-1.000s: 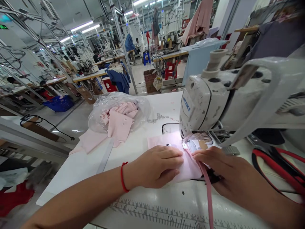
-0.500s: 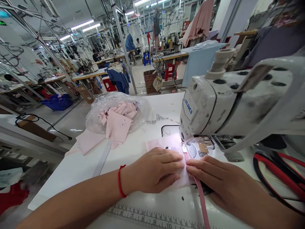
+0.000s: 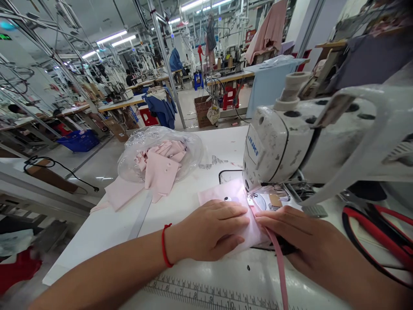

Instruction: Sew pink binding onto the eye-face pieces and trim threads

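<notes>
While a clear plastic bag [image 3: 161, 155] of pink fabric pieces lies at the left of the worktop [image 3: 206, 146] beside a metal straightedge [image 3: 140, 215], the left hand [image 3: 208, 230] rests flat on a pale pink fabric panel [image 3: 226, 191], its fingers [image 3: 232, 211] extended and pressing, not gripping. The panel sits at the presser foot [image 3: 253, 199] of a Juki sewing machine [image 3: 277, 146]. The right hand [image 3: 300, 237] lies open beside a narrow pink strip [image 3: 279, 271]. Even, flat pressure from both hands keeps the layers smooth and aligned. Red-handled scissors [image 3: 376, 234] lie at far right.
</notes>
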### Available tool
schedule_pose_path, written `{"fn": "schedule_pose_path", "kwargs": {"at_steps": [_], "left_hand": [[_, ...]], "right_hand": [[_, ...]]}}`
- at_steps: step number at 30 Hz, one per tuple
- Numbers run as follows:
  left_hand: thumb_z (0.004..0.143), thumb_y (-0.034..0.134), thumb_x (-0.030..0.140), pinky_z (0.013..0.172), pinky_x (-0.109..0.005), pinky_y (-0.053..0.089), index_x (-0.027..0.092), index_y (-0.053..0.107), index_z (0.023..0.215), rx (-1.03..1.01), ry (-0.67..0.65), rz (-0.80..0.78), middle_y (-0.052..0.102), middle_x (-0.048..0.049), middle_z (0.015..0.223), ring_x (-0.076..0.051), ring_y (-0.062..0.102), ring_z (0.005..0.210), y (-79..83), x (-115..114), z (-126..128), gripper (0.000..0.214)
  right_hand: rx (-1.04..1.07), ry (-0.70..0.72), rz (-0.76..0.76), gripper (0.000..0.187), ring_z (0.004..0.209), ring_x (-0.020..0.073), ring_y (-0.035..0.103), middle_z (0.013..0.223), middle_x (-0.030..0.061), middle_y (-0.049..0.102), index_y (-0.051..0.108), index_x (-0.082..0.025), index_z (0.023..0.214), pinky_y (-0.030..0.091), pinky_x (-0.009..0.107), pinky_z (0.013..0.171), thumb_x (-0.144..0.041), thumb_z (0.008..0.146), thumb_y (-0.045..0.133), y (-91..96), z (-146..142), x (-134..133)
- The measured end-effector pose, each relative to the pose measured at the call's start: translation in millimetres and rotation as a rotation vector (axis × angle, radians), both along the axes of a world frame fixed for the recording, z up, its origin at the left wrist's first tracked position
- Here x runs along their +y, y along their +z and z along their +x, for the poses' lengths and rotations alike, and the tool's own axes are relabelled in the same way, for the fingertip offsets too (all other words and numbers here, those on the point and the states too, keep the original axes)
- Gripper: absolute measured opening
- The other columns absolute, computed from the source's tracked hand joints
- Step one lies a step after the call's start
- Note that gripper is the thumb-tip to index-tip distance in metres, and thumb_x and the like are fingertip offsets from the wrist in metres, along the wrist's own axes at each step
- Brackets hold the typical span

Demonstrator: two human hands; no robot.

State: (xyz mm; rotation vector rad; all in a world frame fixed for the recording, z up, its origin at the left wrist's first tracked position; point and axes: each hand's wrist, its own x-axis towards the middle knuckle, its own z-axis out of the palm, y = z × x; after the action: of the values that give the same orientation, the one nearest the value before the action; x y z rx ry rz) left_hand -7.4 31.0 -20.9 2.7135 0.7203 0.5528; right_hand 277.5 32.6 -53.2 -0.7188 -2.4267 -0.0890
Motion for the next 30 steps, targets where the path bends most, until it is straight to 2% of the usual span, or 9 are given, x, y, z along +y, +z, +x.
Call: {"fn": "schedule_pose_path", "kwargs": {"at_steps": [5,9,12,14,18,22,26,30], "left_hand": [[0.114,0.041,0.039,0.114,-0.047,0.056,0.012,0.062,0.140,-0.010,-0.016,0.054,0.068,-0.0179,0.150,-0.028,0.065,0.138,-4.6,-1.7,-1.4,0.043],[0.115,0.041,0.039,0.113,-0.046,0.057,0.010,0.063,0.139,-0.027,-0.023,0.115,0.069,-0.0183,0.148,-0.030,0.067,0.135,-6.1,-2.1,-1.4,0.043],[0.116,0.039,0.040,0.113,-0.045,0.056,0.012,0.064,0.138,-0.027,-0.018,0.100,0.070,-0.0171,0.147,-0.029,0.067,0.135,-5.1,-1.4,-0.7,0.044],[0.116,0.039,0.040,0.113,-0.045,0.056,0.014,0.063,0.139,-0.028,-0.009,0.077,0.070,-0.0165,0.147,-0.029,0.066,0.136,-4.2,-0.5,-0.3,0.043],[0.114,0.042,0.039,0.114,-0.045,0.055,0.015,0.060,0.142,-0.034,0.003,0.031,0.069,-0.0160,0.150,-0.028,0.064,0.138,-2.7,0.9,-0.3,0.041],[0.114,0.042,0.039,0.115,-0.047,0.053,0.013,0.059,0.143,-0.044,-0.004,0.010,0.068,-0.0175,0.149,-0.030,0.064,0.137,-1.7,1.5,-1.0,0.042],[0.115,0.039,0.043,0.112,-0.047,0.053,0.013,0.060,0.141,-0.040,-0.003,0.024,0.069,-0.0176,0.149,-0.029,0.066,0.133,-2.3,0.0,-1.5,0.045],[0.115,0.038,0.048,0.111,-0.046,0.052,0.012,0.062,0.139,-0.048,-0.014,0.086,0.070,-0.0170,0.149,-0.029,0.066,0.134,-3.1,-3.1,-0.8,0.049]], "right_hand": [[0.073,-0.006,-0.024,0.046,0.093,0.0226,0.083,0.121,0.0039,0.084,0.064,-0.026,0.132,0.069,0.038,0.067,-0.006,0.094,0.048,-8.0,-0.9,1.2],[-0.038,0.062,0.026,0.044,0.098,0.0221,0.083,0.118,0.0063,0.085,0.066,-0.023,0.127,0.071,0.035,0.074,-0.005,0.093,0.046,7.3,-4.3,0.7],[-0.082,0.096,0.091,0.045,0.096,0.0240,0.083,0.115,0.0088,0.085,0.067,-0.020,0.124,0.071,0.036,0.071,-0.002,0.088,0.047,15.9,-6.4,1.1],[-0.100,0.100,0.109,0.048,0.095,0.0254,0.081,0.118,0.0103,0.084,0.067,-0.019,0.124,0.071,0.037,0.070,-0.001,0.084,0.048,12.9,-6.6,1.3],[-0.091,0.072,0.103,0.056,0.108,0.0296,0.078,0.130,0.0128,0.081,0.066,-0.019,0.130,0.071,0.042,0.079,0.000,0.079,0.051,-4.5,-5.6,0.6],[-0.063,0.082,0.065,0.062,0.105,0.0269,0.079,0.130,0.0107,0.081,0.065,-0.019,0.133,0.071,0.043,0.084,0.002,0.076,0.050,-6.8,-3.4,-0.7],[-0.071,0.060,-0.028,0.056,0.107,0.0252,0.081,0.132,0.0060,0.081,0.062,-0.023,0.139,0.071,0.041,0.083,-0.002,0.088,0.052,3.8,5.6,-0.1],[-0.030,0.026,-0.125,0.049,0.096,0.0220,0.083,0.127,0.0057,0.082,0.059,-0.025,0.145,0.070,0.035,0.076,-0.010,0.100,0.054,6.6,15.8,2.0]]}}
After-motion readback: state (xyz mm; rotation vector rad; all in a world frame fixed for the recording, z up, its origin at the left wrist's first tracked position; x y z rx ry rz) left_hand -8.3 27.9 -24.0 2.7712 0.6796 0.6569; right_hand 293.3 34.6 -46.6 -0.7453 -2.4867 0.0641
